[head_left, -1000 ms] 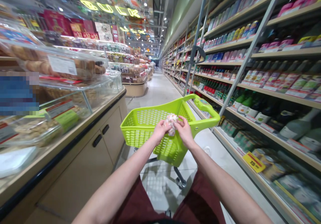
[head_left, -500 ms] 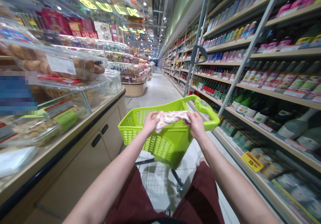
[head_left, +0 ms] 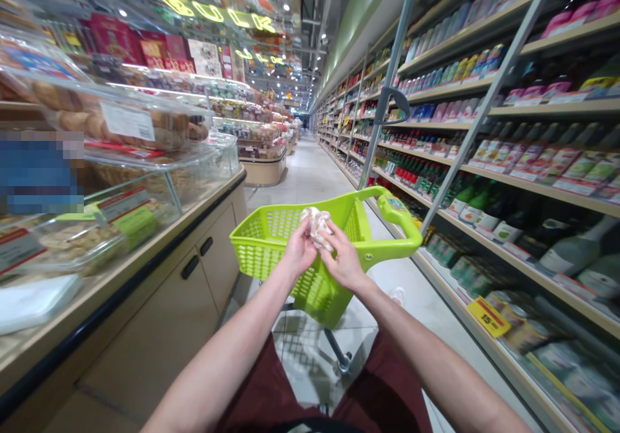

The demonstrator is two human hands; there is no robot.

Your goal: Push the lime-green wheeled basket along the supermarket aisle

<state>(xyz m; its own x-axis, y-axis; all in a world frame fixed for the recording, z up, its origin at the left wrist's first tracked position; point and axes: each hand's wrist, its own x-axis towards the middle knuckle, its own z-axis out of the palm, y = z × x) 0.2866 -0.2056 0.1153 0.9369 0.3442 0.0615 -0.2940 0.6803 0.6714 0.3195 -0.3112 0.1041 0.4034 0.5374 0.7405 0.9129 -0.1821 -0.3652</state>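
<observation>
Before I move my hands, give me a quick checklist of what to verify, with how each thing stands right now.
1. Left hand on the white-and-pink patterned cloth: ok.
2. Right hand on the same cloth: ok.
3. Cloth spread flat: not ok, it is bunched between the fingers.
4. A hand on the handle of the lime-green shopping cart: not ok, both hands are at the cloth.
5. Cart basket's whole inside visible: not ok, its near wall and the hands hide part.
6. Cart wheels locked: cannot tell.

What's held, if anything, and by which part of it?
Bunched pale fabric: left grip on its left side, right grip on its lower right.
</observation>
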